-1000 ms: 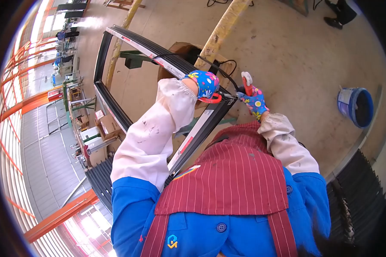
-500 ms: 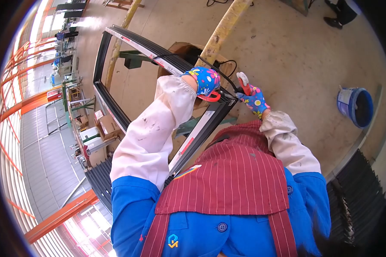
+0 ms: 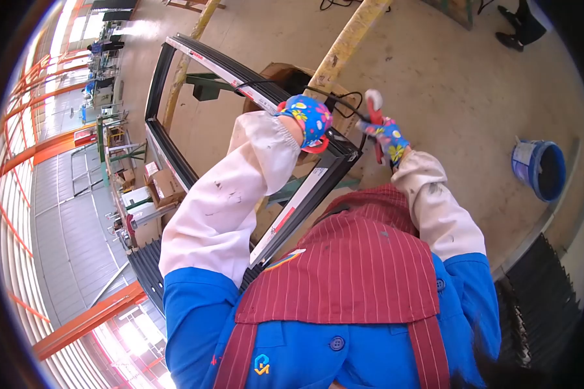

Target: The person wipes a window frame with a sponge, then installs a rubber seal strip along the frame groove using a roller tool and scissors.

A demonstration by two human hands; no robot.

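Observation:
My left hand (image 3: 309,121), in a blue flowered glove, is closed at the near corner of a black-and-white window frame (image 3: 291,217). Red parts of a red-handled tool (image 3: 316,148) show at its edge; most of that tool is hidden. Off the corner's right side, my right hand (image 3: 390,137), gloved alike, is closed around a red tool with a whitish end (image 3: 374,104). This tool stands roughly upright in the view, and its exact kind is unclear. A black rubber strip (image 3: 334,109) curves from the frame's corner toward my right hand.
Yellow bars (image 3: 350,42) run beneath the frame, by an open cardboard box (image 3: 272,72). A blue bucket (image 3: 547,170) stands at the right. Dark corrugated material (image 3: 545,279) lies lower right. Another person's shoes (image 3: 511,41) show at the upper right. Cartons (image 3: 165,185) stand left.
My right hand has shifted slightly away from the frame's corner, and the red tool in it has turned more upright. My left hand stays at the corner.

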